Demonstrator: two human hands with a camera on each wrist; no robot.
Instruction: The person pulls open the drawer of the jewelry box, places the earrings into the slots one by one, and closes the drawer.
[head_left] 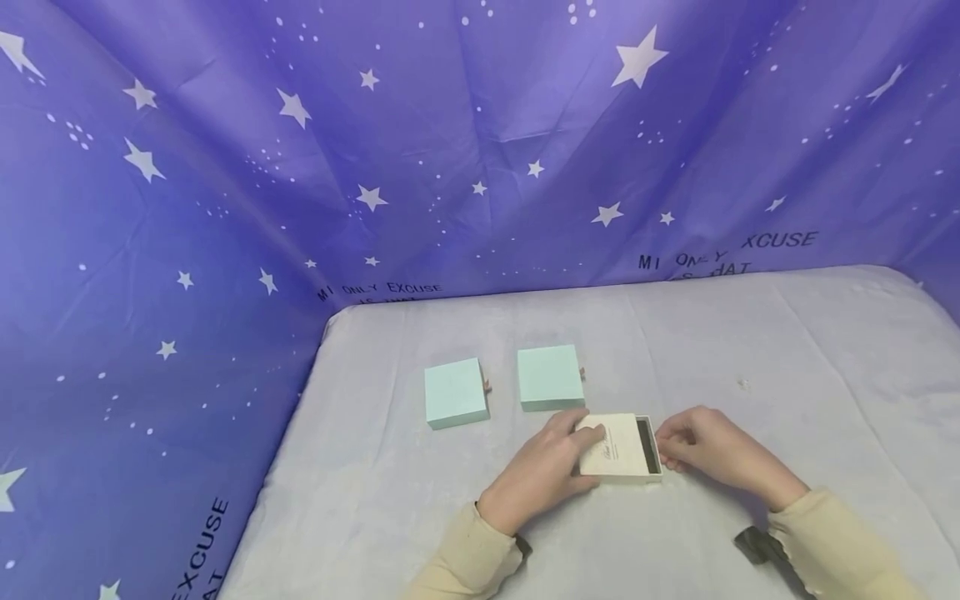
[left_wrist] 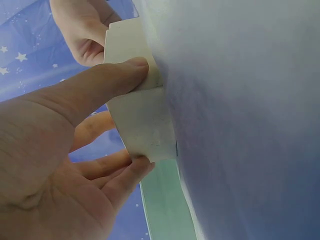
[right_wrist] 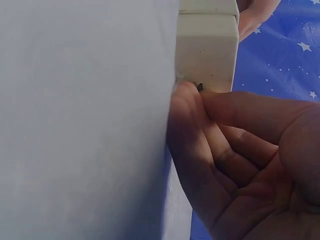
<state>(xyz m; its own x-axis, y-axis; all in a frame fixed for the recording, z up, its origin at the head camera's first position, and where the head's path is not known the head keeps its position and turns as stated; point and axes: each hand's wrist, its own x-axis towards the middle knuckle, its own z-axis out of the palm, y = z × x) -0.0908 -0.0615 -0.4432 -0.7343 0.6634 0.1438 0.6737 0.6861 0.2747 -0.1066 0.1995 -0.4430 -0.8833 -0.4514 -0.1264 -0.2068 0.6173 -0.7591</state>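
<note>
A cream drawer box [head_left: 626,450] with printed lettering on top lies on the cloth-covered surface. Its inner drawer [right_wrist: 207,47] sticks out a little at the right, showing a dark strip inside. My left hand [head_left: 543,467] grips the outer sleeve [left_wrist: 140,122] from the left, thumb on the near side and fingers over the top and far side. At the drawer's end, my right hand [head_left: 712,446] pinches a small dark pull tab [right_wrist: 200,86] between thumb and forefinger; the fingertips cover most of it.
Two mint-green boxes [head_left: 456,393] with small reddish tabs lie behind the cream box, to the left and centre. A tiny clear item [head_left: 743,383] lies at the right. A purple star-printed curtain [head_left: 480,150] stands around the back and left edges.
</note>
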